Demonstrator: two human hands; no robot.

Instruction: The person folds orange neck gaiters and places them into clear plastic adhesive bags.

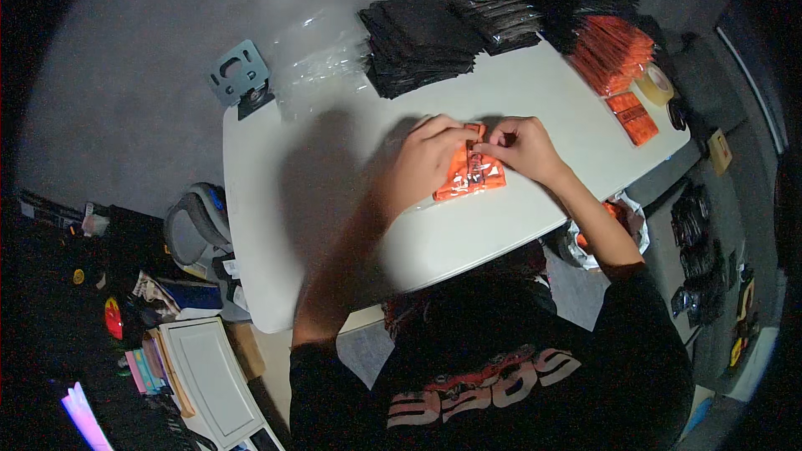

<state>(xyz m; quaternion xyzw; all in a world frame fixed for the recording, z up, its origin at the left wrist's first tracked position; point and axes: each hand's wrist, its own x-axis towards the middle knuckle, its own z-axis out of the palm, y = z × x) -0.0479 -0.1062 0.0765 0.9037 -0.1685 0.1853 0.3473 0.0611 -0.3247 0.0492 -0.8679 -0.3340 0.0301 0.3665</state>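
A folded orange fabric piece in a clear plastic sleeve [471, 183] lies on the white table [338, 232] in front of me. My left hand [429, 156] covers its left side, the fingers reaching over the upper end. From the right, my right hand [529, 147] has thumb and forefinger pinched at the sleeve's upper right edge. Dark printing runs down the middle of the orange piece, and the plastic gives off glare. Its upper end is partly hidden by my fingers.
Stacks of black packets [423, 41] and orange packets [611, 53] line the far side. Loose clear sleeves [322, 69] lie beside a grey metal stand [241, 75]. One orange packet [631, 118] and a tape roll [656, 84] sit at right. Below the edge stands a lined bin [639, 225].
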